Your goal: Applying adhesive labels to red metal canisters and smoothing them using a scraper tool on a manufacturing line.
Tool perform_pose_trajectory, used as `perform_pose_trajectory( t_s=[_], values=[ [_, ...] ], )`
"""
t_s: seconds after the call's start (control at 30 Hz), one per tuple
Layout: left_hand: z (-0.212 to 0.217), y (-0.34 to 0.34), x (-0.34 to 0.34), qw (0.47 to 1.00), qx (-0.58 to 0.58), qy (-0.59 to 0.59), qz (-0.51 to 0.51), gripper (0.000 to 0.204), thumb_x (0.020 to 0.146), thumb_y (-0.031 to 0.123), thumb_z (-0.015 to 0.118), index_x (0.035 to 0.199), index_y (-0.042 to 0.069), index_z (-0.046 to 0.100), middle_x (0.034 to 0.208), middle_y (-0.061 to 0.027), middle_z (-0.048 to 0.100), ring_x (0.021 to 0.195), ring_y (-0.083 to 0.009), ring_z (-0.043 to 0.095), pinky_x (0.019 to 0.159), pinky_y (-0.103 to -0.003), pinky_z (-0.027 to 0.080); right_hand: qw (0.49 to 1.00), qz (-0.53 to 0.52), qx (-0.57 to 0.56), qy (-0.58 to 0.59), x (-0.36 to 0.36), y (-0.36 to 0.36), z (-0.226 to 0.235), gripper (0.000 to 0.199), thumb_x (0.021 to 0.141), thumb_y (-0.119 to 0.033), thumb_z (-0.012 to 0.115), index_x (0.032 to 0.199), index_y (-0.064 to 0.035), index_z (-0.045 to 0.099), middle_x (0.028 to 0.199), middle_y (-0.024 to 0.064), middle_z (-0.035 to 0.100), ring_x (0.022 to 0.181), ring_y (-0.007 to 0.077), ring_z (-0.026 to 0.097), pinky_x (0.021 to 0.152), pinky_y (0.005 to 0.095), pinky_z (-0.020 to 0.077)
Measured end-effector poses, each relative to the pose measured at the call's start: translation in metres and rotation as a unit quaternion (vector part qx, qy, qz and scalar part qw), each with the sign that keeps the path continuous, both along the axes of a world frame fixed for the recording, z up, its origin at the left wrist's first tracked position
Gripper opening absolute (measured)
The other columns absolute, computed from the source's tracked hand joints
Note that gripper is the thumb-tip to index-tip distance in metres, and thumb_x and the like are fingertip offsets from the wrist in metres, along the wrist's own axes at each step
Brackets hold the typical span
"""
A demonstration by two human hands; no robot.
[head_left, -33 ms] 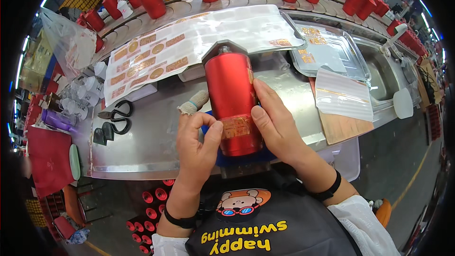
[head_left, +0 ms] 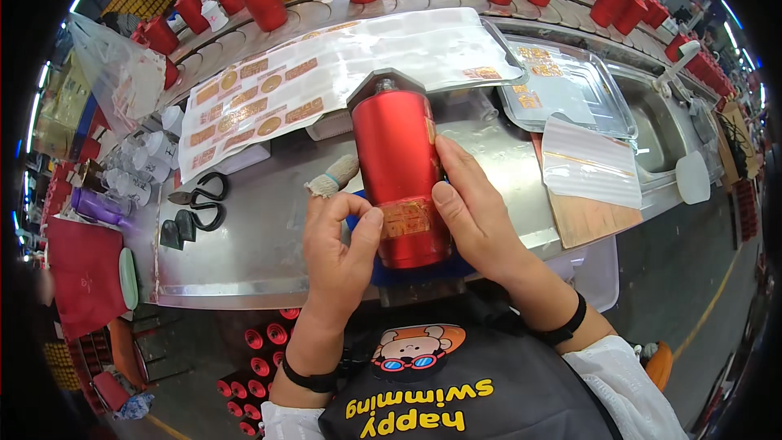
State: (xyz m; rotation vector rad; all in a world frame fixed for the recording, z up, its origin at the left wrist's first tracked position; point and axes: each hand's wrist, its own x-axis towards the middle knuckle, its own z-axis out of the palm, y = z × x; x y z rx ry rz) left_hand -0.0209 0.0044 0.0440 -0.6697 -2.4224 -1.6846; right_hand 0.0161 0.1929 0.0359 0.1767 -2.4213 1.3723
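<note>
A red metallic canister [head_left: 395, 147] lies tilted in front of me, its far end against a grey angular plate [head_left: 358, 96] and a blue pad [head_left: 383, 274] under its near end. A gold patterned decal [head_left: 407, 218] sits on its lower side. My right hand [head_left: 476, 216] lies along the canister's right side, thumb and fingers against it. At the decal's left edge, my left hand [head_left: 336, 248] has its thumb and a bent finger pressed together; whatever is between them is hidden. A cloth finger cover [head_left: 336, 175] caps one left finger.
Gold decals lie on a long white sheet [head_left: 391, 49] and in a clear tray [head_left: 599, 126]. Black-handled snips [head_left: 204, 198] rest at left, beside plastic cups [head_left: 151, 159]. A conveyor [head_left: 318, 8] carries red canisters behind. A sink [head_left: 661, 130] is at right, near a wooden board [head_left: 590, 216].
The canisters on the conveyor have shifted very slightly to the right. My hands and the canister between them hold the same position.
</note>
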Motion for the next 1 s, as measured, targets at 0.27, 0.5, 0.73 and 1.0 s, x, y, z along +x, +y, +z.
perform_pose_trajectory(
  t_s=[0.27, 0.5, 0.73, 1.0],
  values=[
    [-0.002, 0.003, 0.000, 1.000, 0.007, -0.007, 0.013, 0.013, 0.086, 0.013, 0.062, 0.082, 0.001, 0.058, 0.089, -0.0103, 0.053, 0.089, -0.0215, 0.050, 0.083, -0.032, 0.039, 0.999, 0.004, 0.031, 0.013, 0.000, 0.000, -0.002, 0.060, 0.097, -0.026, 0.053, 0.139, 0.0123, 0.034, 0.142, 0.0318, 0.037, 0.132, 0.0438, 0.038, 0.110, 0.0442, 0.0305],
    [-0.002, 0.001, 0.000, 1.000, -0.002, -0.018, 0.013, 0.015, 0.088, 0.015, 0.061, 0.084, 0.001, 0.058, 0.089, -0.0071, 0.051, 0.089, -0.0173, 0.047, 0.084, -0.029, 0.037, 0.999, 0.002, 0.039, 0.011, -0.001, 0.000, 0.000, 0.063, 0.096, -0.029, 0.055, 0.140, 0.0120, 0.033, 0.142, 0.0316, 0.037, 0.131, 0.0436, 0.038, 0.110, 0.0446, 0.0311],
    [-0.005, 0.003, 0.002, 0.999, 0.001, -0.021, 0.026, 0.016, 0.087, 0.016, 0.061, 0.082, 0.001, 0.057, 0.088, -0.0073, 0.051, 0.088, -0.0181, 0.048, 0.084, -0.029, 0.037, 1.000, 0.004, 0.030, 0.002, -0.001, -0.002, 0.002, 0.063, 0.096, -0.028, 0.056, 0.140, 0.0116, 0.033, 0.142, 0.0305, 0.038, 0.131, 0.0429, 0.039, 0.110, 0.0443, 0.0311],
    [-0.028, -0.006, -0.001, 0.994, 0.045, -0.099, -0.016, 0.013, 0.094, 0.015, 0.057, 0.092, 0.003, 0.055, 0.088, 0.0010, 0.052, 0.079, -0.0048, 0.047, 0.073, -0.020, 0.039, 0.999, 0.009, 0.030, 0.005, -0.001, -0.001, 0.000, 0.063, 0.096, -0.028, 0.055, 0.141, 0.0103, 0.033, 0.143, 0.0295, 0.038, 0.132, 0.0423, 0.038, 0.110, 0.0439, 0.0308]
  ],
)
